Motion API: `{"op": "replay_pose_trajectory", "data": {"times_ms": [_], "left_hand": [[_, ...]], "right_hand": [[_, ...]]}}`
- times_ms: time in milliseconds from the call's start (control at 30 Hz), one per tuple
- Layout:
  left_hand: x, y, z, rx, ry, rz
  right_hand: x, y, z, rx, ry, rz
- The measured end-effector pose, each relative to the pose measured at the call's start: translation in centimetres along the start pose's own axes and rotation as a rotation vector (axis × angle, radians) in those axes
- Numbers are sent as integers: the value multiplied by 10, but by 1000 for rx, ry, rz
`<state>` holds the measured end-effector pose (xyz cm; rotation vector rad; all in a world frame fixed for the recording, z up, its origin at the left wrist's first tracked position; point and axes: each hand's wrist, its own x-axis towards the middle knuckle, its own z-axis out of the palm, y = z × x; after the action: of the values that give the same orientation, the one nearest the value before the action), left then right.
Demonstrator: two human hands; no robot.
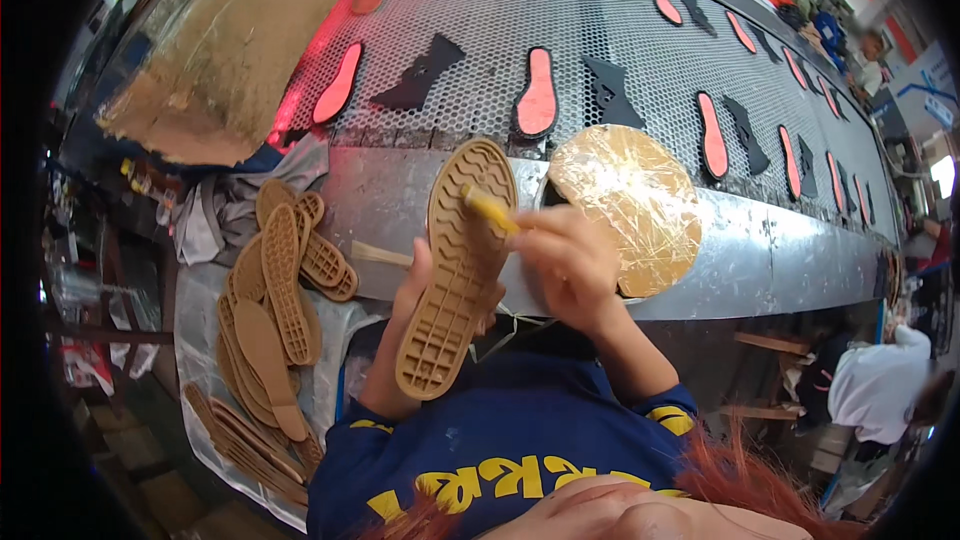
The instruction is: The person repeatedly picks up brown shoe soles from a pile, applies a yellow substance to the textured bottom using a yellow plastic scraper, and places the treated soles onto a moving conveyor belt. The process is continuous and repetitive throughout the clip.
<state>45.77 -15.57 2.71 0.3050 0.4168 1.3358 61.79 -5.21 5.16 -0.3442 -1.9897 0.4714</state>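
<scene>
The tan rubber shoe outsole (458, 265) stands on end in the left hand (425, 285), in front of the near edge of the perforated metal conveyor surface (600, 30). The right hand (570, 260) sits just right of the outsole, holding the yellow-handled brush (490, 208) against the outsole's upper part. Behind the right hand, a round tape-wrapped cardboard disc (630, 205) rests on the surface's near metal edge. On the surface lie rows of flat red insole shapes (538, 92) with black cut upper pieces (420, 75) between them. Left of the outsole, a pile of tan rubber outsoles (275, 310) lies on a plastic-covered bench beside the surface's left end.
</scene>
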Motion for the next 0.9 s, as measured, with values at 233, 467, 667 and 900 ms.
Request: {"op": "replay_pose_trajectory", "data": {"times_ms": [233, 467, 667, 900], "left_hand": [[22, -3, -14, -174, -154, 1], [17, -11, -22, -208, 98, -82], [44, -14, -47, -314, -200, 53], [44, -17, -43, -209, -134, 153]], "right_hand": [[-19, -5, -13, 423, -224, 173], [-26, -9, -1, -8, -33, 96], [-33, -48, -3, 545, -230, 122], [-36, -40, -4, 471, -145, 301]]}}
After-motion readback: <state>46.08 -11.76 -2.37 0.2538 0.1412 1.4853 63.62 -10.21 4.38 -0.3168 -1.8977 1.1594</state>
